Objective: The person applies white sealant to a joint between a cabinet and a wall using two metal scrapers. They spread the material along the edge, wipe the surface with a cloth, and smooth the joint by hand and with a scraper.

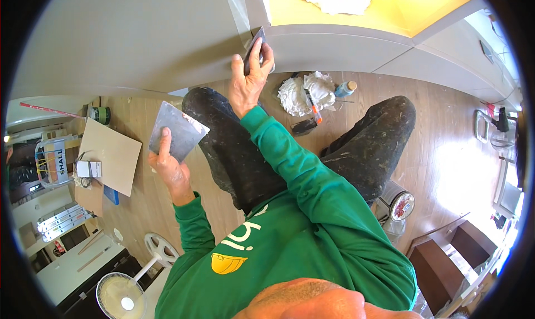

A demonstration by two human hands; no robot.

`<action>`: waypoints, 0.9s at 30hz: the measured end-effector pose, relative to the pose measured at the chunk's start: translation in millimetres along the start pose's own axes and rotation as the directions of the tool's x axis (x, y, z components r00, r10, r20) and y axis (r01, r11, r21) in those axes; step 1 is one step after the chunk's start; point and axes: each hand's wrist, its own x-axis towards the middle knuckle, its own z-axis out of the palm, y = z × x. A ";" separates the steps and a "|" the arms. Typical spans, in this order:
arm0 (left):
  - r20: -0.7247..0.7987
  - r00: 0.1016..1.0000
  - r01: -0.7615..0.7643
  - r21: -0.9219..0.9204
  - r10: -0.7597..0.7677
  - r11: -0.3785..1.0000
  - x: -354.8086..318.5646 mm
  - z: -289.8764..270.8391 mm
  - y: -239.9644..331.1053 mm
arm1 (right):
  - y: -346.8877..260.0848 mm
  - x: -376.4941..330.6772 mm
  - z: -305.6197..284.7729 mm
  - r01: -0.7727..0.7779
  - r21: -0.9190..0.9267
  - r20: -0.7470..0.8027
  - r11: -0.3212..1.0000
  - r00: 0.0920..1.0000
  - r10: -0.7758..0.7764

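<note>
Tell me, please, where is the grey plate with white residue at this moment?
In the head view, the grey plate is left of centre, held in the left hand, beside the dark left trouser leg.

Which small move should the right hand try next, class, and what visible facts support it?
Probably a light stroke with the right hand's blade along the grey panel: the blade appears to be against it, while the left hand holds a plate with white smears on its edge.
</note>
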 end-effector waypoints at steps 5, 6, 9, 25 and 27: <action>-0.001 1.000 -0.007 -0.007 0.007 1.000 -1.8 2.1 1.0 | -5.3 -0.2 -17.9 -0.054 0.208 -0.002 0.977 0.998 0.056; -0.002 1.000 -0.007 -0.006 0.007 1.000 -1.3 1.2 0.0 | -9.3 3.3 -17.5 -0.124 0.249 0.001 0.961 0.992 0.128; 0.009 1.000 -0.005 0.000 0.005 1.000 -1.5 1.4 0.5 | -12.0 9.7 -9.0 -0.181 0.326 -0.008 0.928 0.981 0.194; 0.026 1.000 0.000 -0.006 0.000 1.000 -1.3 5.2 1.6 | -28.3 12.8 -11.0 -0.128 0.285 0.003 0.950 0.991 0.133; 0.031 1.000 0.001 -0.007 -0.001 1.000 -0.8 6.2 1.4 | -33.2 12.7 -5.0 -0.102 0.253 -0.029 0.962 0.993 0.112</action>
